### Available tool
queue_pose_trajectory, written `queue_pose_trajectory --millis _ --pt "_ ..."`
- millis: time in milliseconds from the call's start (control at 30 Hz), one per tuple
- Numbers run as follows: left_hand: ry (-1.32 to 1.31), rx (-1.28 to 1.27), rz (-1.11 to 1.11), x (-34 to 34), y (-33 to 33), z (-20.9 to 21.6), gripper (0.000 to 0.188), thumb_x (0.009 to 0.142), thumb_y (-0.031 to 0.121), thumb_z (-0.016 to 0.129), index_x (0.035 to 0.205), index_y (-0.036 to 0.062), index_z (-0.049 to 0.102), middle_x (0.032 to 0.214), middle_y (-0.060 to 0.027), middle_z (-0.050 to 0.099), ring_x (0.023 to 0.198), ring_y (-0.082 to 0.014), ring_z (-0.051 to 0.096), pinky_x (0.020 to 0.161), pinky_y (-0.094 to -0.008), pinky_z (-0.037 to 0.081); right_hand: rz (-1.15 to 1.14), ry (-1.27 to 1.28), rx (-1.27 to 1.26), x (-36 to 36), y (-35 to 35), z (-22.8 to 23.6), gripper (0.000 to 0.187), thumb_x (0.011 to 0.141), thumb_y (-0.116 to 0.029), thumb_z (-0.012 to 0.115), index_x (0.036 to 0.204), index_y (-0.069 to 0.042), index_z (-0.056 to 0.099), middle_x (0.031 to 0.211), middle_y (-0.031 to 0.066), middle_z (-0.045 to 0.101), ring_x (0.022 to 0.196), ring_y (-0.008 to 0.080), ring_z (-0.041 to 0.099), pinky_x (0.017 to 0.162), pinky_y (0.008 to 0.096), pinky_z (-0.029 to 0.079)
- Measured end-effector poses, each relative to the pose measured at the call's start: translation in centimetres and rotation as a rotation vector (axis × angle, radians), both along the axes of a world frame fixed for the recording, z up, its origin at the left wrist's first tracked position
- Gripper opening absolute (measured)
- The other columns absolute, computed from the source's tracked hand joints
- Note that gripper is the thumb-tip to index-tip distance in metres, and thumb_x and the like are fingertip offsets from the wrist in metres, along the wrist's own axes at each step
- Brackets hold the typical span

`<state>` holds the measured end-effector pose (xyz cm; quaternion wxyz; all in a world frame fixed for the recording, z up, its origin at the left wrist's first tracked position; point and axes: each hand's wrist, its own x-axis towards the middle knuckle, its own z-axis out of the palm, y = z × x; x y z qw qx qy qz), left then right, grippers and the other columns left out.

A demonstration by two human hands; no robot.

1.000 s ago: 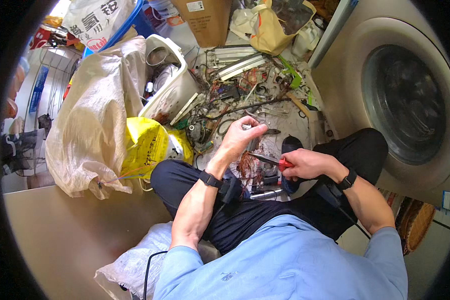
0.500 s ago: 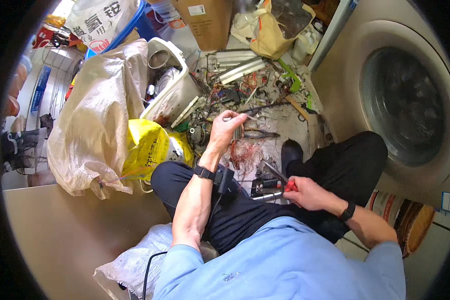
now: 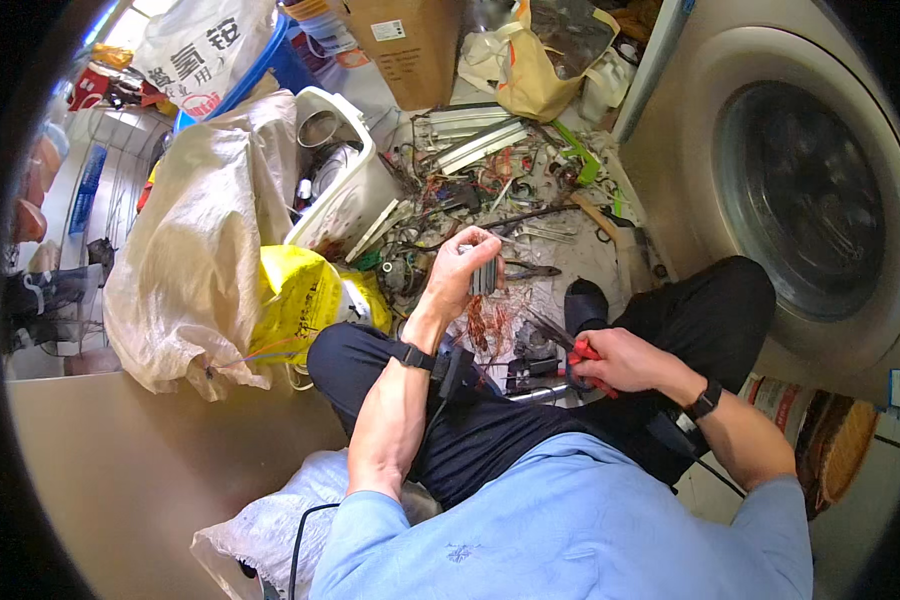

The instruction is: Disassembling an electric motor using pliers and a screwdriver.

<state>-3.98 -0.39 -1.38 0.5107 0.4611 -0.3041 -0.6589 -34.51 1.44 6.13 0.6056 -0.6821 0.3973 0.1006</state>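
Near coppery strands [image 3: 487, 331], hands [image 3: 454, 273] [image 3: 625, 361] grip a ribbed block [image 3: 484, 277] and red-handled tool [image 3: 582, 351].

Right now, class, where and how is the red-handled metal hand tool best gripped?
Probably around both red plastic-looking handles, coming from the near right, where the right hand holds them. The tool's long, dark metal end points forward and left, beside the thin copper-coloured wire, so this grip stays clear of it.

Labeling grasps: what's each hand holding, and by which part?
Left hand: grey ridged piece, near its top; exact contact hidden. Right hand: red-handled tool, by its handles.
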Motion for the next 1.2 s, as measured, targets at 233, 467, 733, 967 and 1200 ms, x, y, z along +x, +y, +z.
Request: queue_pose_trajectory --millis 233,467,733,967,1200 --pt "-0.029 -0.021 -0.150 -1.5 0.6 1.1 0.037 0.092 0.039 0.081 0.106 0.0069 0.067 0.080 -0.0066 0.070 0.068 -0.0142 0.068 0.062 -0.0294 0.055 0.046 -0.052 0.072 1.5 -1.0 -0.7 0.017 0.097 -0.012 0.069 0.109 0.000 0.065 0.078 0.0088 0.068 0.063 0.0176 0.067 0.060 0.0359 0.053" --pt "0.041 0.019 -0.182 -1.3 1.1 1.4 0.036 0.092 0.037 0.082 0.106 0.0071 0.067 0.079 -0.0048 0.069 0.068 -0.0130 0.067 0.062 -0.0293 0.055 0.176 -0.072 0.086 1.7 -1.4 -0.1 0.018 0.100 -0.012 0.068 0.115 -0.003 0.065 0.084 0.0027 0.064 0.068 0.0125 0.065 0.064 0.0308 0.056" --pt "-0.059 -0.015 -0.246 -2.6 1.5 2.3 0.028 0.094 0.031 0.080 0.098 0.0052 0.070 0.086 -0.0008 0.066 0.078 -0.0078 0.061 0.070 -0.0277 0.051 0.220 -0.056 0.038 1.8 -1.9 -0.5 0.020 0.099 -0.014 0.070 0.115 -0.002 0.065 0.085 0.0039 0.068 0.073 0.0131 0.067 0.068 0.0316 0.056" --pt "-0.371 -0.168 -0.300 -3.9 1.4 0.4 0.039 0.098 0.044 0.076 0.097 0.0056 0.069 0.084 0.0000 0.065 0.076 -0.0073 0.059 0.071 -0.0270 0.049 0.138 -0.026 0.146 2.3 -0.9 -0.8 0.022 0.098 -0.021 0.073 0.106 -0.002 0.066 0.083 0.0062 0.068 0.072 0.0170 0.063 0.068 0.0351 0.053" --pt "-0.220 0.052 -0.240 -4.0 0.8 0.6 0.039 0.095 0.042 0.079 0.098 0.0050 0.069 0.083 0.0002 0.066 0.075 -0.0074 0.059 0.067 -0.0269 0.050 -0.038 -0.008 -0.121 2.6 1.9 -1.8 0.029 0.096 -0.024 0.075 0.096 0.003 0.066 0.081 0.0216 0.070 0.077 0.0351 0.071 0.073 0.0437 0.054"
